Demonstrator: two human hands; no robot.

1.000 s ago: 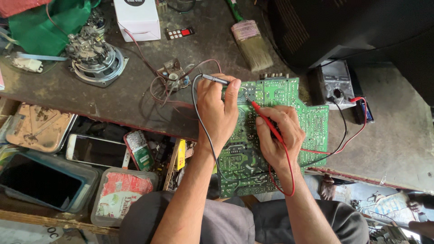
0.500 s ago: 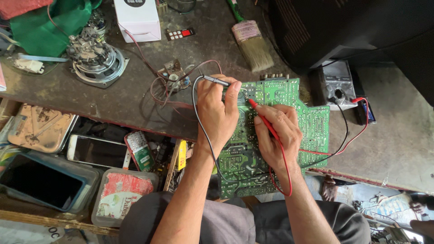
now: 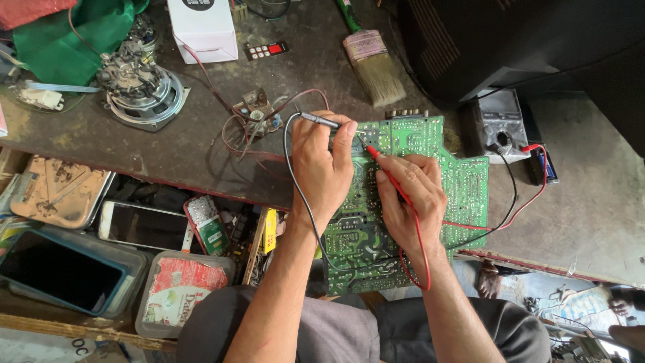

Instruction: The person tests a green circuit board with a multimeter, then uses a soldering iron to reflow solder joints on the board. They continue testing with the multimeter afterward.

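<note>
Over green circuit board [image 3: 430, 175], left hand [image 3: 322, 168] grip pinching black probe [image 3: 321, 121], right hand [image 3: 410, 202] grip pinching red probe [image 3: 386, 171]

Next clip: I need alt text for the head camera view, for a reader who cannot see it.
A left hand holding a black test probe and a right hand holding a red test probe touch both tips to a green printed circuit board on a worn dark workbench. Their leads run to a grey multimeter beside the board.
</note>
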